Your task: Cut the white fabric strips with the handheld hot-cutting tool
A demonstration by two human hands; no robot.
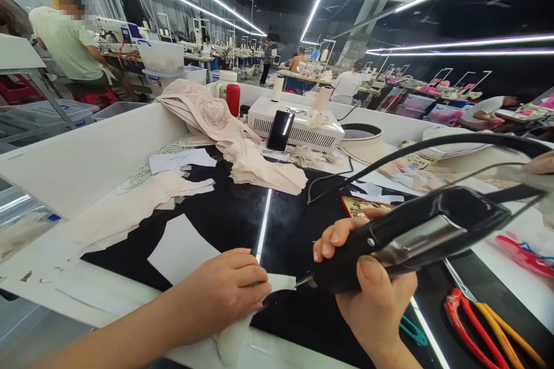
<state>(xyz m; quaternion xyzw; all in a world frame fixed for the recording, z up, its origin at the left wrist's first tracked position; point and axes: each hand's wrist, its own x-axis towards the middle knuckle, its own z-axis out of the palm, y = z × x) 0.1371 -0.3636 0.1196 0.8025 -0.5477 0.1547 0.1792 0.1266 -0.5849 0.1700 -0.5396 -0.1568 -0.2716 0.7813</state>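
My left hand (225, 285) is closed with its fingers pressed together over a narrow white fabric piece (281, 282). One end of this piece sticks out to the right, and a pale part hangs below the hand at the table edge. My right hand (372, 294) is wrapped round a black corded handheld tool (411, 236). Its thin metal tip meets the projecting fabric end, or sits just beside it. A flat white sheet (184, 248) lies left of my left hand on the black work surface (285, 219).
Pale fabric stacks (268, 167) and cut pieces (138, 202) lie behind and left. A phone (280, 130) leans on a white vented box (298, 121). Red-handled scissors (467, 323) and a teal snipper (413, 331) lie right. The tool's cord (415, 144) arches overhead. People sit at machines beyond.
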